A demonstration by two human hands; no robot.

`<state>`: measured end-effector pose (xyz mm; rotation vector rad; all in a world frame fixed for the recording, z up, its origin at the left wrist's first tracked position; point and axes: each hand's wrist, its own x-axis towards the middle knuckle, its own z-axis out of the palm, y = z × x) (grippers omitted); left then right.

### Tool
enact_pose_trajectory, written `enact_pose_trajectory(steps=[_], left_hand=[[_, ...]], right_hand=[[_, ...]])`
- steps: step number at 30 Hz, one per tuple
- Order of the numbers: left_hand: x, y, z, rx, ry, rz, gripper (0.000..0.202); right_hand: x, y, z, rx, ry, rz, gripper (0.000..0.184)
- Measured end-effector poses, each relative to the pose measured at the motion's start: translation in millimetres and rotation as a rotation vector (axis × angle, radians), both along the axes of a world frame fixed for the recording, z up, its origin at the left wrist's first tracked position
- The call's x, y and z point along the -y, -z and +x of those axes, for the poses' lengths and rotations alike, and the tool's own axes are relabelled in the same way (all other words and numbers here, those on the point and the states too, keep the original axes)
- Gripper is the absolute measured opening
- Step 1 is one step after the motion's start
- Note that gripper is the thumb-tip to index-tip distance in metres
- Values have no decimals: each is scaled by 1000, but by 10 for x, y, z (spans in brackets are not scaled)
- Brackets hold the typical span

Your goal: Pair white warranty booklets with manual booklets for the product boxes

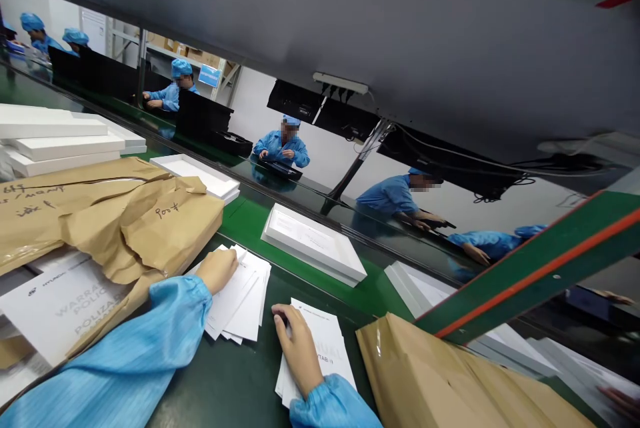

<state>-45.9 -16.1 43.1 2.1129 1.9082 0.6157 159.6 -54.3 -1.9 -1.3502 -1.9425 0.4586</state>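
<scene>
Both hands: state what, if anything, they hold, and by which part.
Left hand lies at the upper left of the leaflets, right hand over the booklets; whether either grips anything cannot be told.

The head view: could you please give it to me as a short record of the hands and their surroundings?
Left hand: on loose white leaflets; grip unclear
Right hand: on the manual pile; grip unclear
Far left: stacked white boxes
Near left: opened brown wrapping, printed sheets showing
Right: brown paper package
Beyond: white box on green belt
Background: co-workers in blue caps
</scene>
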Motion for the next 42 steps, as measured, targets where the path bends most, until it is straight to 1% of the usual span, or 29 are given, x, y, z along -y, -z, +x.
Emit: enact_pose_trajectory(steps=[2,6,7,8,9,11,13,14,16,18,19,20,21,22,24,26,29,31,34,36,37,39,41,42], left_hand=[[11,-93,-72,-16,-87,22,30],[87,-367,-222,-37,-394,171,34],[101,-413,-243,-5,-432,216,34],[108,-436,-249,52,-433,257,33],[106,-431,-238,132,-399,292,31],[78,-341,-165,331,-262,330,27],[34,-177,-43,535,-129,306,24],[14,-85,26,640,-86,275,24],[-9,86,153,901,3,174,25],[-10,219,250,1160,143,23,27],[-6,271,286,1254,229,-63,30],[-2,317,315,1313,306,-139,35],[1,357,338,1344,359,-192,40],[1,395,355,1358,375,-213,43],[-8,459,381,1374,318,-190,47],[-22,504,396,1387,231,-133,49],[-31,527,408,1384,198,-116,52],[-28,520,410,1367,195,-124,52],[-18,499,409,1340,171,-127,54],[-10,484,409,1326,162,-121,55],[-6,477,408,1317,161,-121,55],[4,464,409,1303,162,-121,54],[11,458,412,1293,165,-121,54],[12,458,414,1290,169,-120,53]], right_hand=[[-4,8,4,-3,2,-5,17],[-6,13,8,-75,16,-4,17],[-4,6,5,-116,24,1,17],[0,-4,0,-171,35,0,18],[6,-17,-8,-238,48,-13,20],[22,-44,-30,-394,58,-98,29],[40,-62,-58,-528,21,-228,35],[50,-66,-71,-566,-13,-292,35],[63,-72,-91,-591,-74,-379,29],[64,-91,-87,-600,-79,-407,25],[57,-112,-70,-610,-69,-408,25],[46,-142,-38,-620,-57,-403,25],[31,-180,9,-627,-47,-397,25],[12,-223,73,-624,-40,-392,26],[-29,-310,244,-547,4,-355,30],[-64,-368,437,-331,137,-264,35],[-89,-358,671,54,393,-160,39],[-95,-297,759,162,468,-165,50],[-118,-191,821,160,456,-217,66],[-147,-145,839,129,432,-245,67],[-162,-132,844,121,429,-224,64],[-191,-131,850,112,451,-107,55],[-210,-163,867,17,475,26,41],[-214,-192,885,-59,480,63,32]])
